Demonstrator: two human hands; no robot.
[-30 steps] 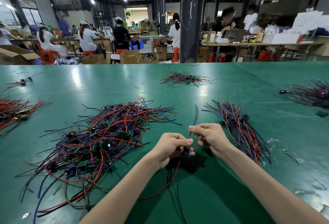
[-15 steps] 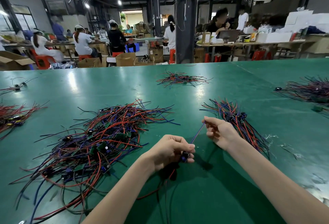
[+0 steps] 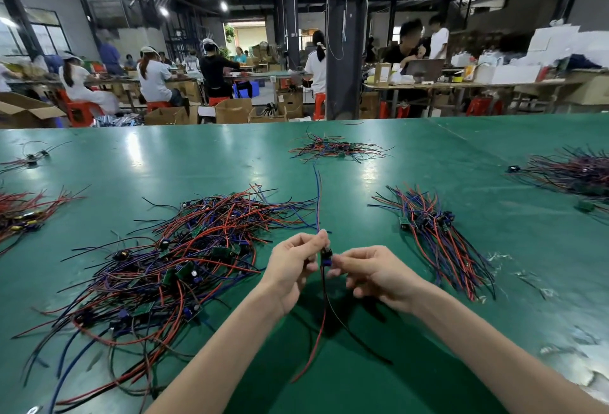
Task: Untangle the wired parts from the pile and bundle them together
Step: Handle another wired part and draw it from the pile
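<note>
A big tangled pile (image 3: pixel 171 268) of red, blue and black wired parts lies on the green table (image 3: pixel 379 390) left of my hands. A sorted bundle (image 3: pixel 435 235) of the same parts lies to the right. My left hand (image 3: pixel 293 265) pinches one wired part (image 3: pixel 326 257) upright above the table, its blue and red leads rising straight up and its red and black leads hanging down. My right hand (image 3: pixel 375 273) is beside it, fingertips curled at the part's small dark body.
More wire heaps lie at the far centre (image 3: pixel 336 148), far right (image 3: pixel 573 173) and left edge (image 3: pixel 23 212). Clear plastic scraps (image 3: pixel 514 268) litter the table to the right. People work at benches beyond the table's far edge.
My right hand came back from the stretched-out lead to the part's body. My left hand turned the part upright, so its upper leads now point straight up.
</note>
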